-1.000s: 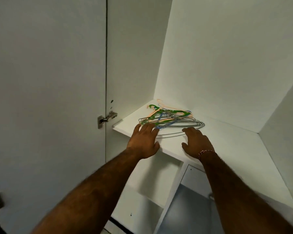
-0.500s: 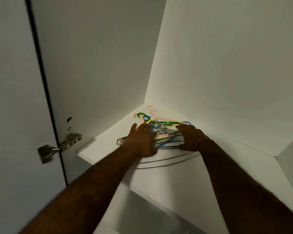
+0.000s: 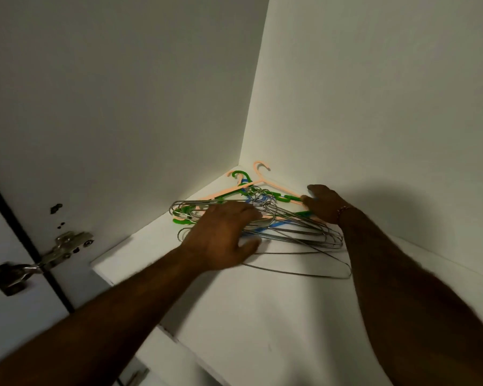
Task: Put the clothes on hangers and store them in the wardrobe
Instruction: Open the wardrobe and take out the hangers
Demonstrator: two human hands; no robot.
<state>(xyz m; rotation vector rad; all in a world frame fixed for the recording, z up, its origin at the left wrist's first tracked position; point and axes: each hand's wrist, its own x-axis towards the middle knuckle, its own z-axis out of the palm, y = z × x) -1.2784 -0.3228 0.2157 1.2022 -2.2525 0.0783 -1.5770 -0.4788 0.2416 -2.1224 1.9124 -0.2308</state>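
A tangled pile of hangers (image 3: 296,232) lies in the back left corner of a white wardrobe shelf (image 3: 234,316). It holds several thin wire ones plus orange (image 3: 262,181), green and blue plastic ones. My left hand (image 3: 223,238) lies over the left middle of the pile, fingers curled over the wires and thumb underneath. My right hand (image 3: 324,204) grips the right ends of the plastic hangers near the back wall. One wire hanger (image 3: 318,274) sits flat in front of the pile, apart from my hands. No clothes are in view.
The shelf is boxed in by a white side wall (image 3: 123,107) on the left and a back wall (image 3: 374,93). A metal hinge (image 3: 65,249) joins the open door (image 3: 6,316) at the lower left. Bare shelf surface stretches toward me and to the right.
Both hands have gone from the shelf's front edge into the hanger pile and closed on it. The view has moved closer and tilted up into the corner.
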